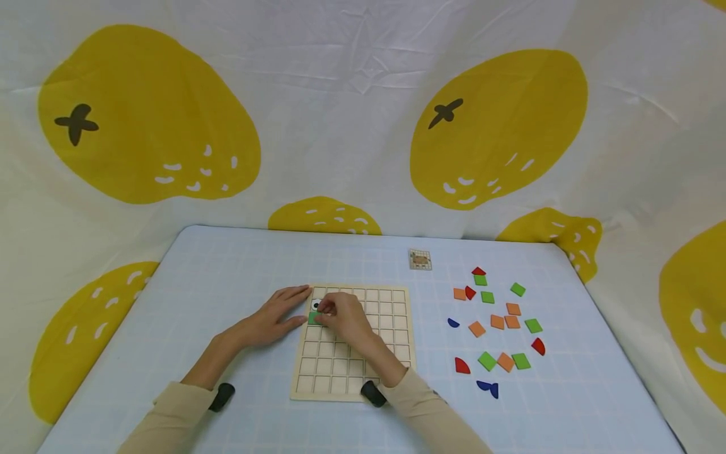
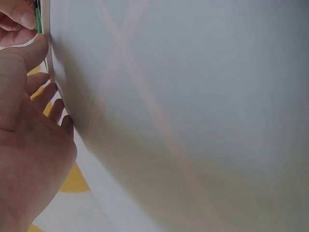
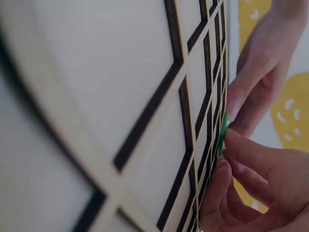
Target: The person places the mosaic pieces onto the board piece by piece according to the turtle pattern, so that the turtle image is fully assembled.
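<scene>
A wooden grid board [image 1: 338, 384] lies on the table in front of me. In its upper left part are a white tile with a black dot like an eye [image 1: 316, 304] and a green square tile [image 1: 314, 318] just below it. My right hand [image 1: 348, 321] reaches over the board, pinching at the green tile [image 3: 223, 133] with thumb and curled fingers; its fingers partly hide the tile. My left hand [image 1: 272, 320] rests at the board's left edge, fingers extended. In the left wrist view, the left hand's fingertips [image 2: 45, 92] touch the board's side.
Right of the board lie scattered green squares [image 1: 486, 360], orange squares [image 1: 477, 328], red quarter-rounds [image 1: 462, 366] and dark blue pieces [image 1: 453, 322]. A small picture card [image 1: 420, 259] lies behind them. Patterned cloth [image 1: 340, 157] hangs behind the table.
</scene>
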`<action>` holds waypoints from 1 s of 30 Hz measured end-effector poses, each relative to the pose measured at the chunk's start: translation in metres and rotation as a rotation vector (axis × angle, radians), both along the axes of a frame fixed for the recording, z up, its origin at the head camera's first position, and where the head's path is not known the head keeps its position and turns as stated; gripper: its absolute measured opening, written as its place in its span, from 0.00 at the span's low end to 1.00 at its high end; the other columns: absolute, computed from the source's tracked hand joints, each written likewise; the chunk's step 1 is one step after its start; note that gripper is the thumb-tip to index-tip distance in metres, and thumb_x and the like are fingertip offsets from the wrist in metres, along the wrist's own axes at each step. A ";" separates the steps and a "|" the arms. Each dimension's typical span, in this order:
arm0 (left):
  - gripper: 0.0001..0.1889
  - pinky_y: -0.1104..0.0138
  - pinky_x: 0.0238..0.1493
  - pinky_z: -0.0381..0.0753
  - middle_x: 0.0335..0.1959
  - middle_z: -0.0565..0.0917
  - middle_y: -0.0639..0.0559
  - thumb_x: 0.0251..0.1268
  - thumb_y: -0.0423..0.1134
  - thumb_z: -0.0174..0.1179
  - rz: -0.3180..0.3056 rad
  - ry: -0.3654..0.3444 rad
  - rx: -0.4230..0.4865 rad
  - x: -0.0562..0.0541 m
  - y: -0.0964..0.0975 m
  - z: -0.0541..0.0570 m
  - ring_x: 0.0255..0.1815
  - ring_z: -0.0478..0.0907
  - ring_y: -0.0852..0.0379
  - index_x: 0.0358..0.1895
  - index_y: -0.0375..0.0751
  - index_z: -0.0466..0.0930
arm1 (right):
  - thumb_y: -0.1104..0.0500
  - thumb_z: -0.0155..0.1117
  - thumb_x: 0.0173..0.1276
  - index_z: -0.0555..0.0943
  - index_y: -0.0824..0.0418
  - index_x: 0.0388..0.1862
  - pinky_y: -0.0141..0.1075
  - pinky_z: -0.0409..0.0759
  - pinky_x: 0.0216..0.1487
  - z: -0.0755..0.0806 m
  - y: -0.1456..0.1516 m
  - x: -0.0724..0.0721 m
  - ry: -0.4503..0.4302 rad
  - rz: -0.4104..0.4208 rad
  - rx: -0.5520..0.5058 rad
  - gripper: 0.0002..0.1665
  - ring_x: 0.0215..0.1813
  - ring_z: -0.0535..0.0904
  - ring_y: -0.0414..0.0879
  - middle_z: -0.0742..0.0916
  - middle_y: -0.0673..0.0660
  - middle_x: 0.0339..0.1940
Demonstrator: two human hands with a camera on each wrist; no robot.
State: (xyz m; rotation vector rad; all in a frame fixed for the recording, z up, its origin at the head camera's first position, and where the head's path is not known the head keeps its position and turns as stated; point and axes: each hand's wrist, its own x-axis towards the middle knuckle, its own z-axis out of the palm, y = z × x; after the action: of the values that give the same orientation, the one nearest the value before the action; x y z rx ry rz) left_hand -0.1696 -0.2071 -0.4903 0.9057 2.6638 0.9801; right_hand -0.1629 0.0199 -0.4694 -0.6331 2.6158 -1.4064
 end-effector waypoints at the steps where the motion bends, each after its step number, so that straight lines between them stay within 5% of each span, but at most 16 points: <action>1: 0.34 0.36 0.74 0.55 0.80 0.60 0.34 0.78 0.39 0.59 0.000 0.000 -0.001 0.000 0.000 0.000 0.79 0.53 0.32 0.79 0.30 0.58 | 0.66 0.74 0.66 0.87 0.68 0.38 0.30 0.77 0.36 0.000 0.001 0.000 0.000 0.002 0.000 0.05 0.33 0.77 0.38 0.88 0.56 0.34; 15: 0.33 0.37 0.75 0.56 0.80 0.60 0.35 0.79 0.41 0.58 0.029 -0.009 -0.031 0.002 0.002 0.003 0.79 0.54 0.33 0.79 0.31 0.59 | 0.66 0.64 0.75 0.86 0.68 0.46 0.32 0.82 0.45 0.000 0.030 -0.001 0.000 0.087 0.007 0.07 0.42 0.84 0.44 0.88 0.56 0.41; 30: 0.34 0.36 0.75 0.55 0.80 0.59 0.36 0.79 0.43 0.58 0.049 -0.030 -0.033 0.005 0.003 0.004 0.80 0.52 0.32 0.80 0.33 0.58 | 0.65 0.64 0.75 0.85 0.68 0.47 0.38 0.84 0.49 0.009 0.075 0.006 0.008 0.009 0.045 0.07 0.46 0.85 0.50 0.88 0.57 0.43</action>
State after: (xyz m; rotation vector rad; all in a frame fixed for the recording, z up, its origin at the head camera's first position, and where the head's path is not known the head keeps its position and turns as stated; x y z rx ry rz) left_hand -0.1649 -0.2040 -0.4864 0.8160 2.6813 0.9487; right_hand -0.1564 0.0947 -0.4605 -0.6453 2.6399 -1.3410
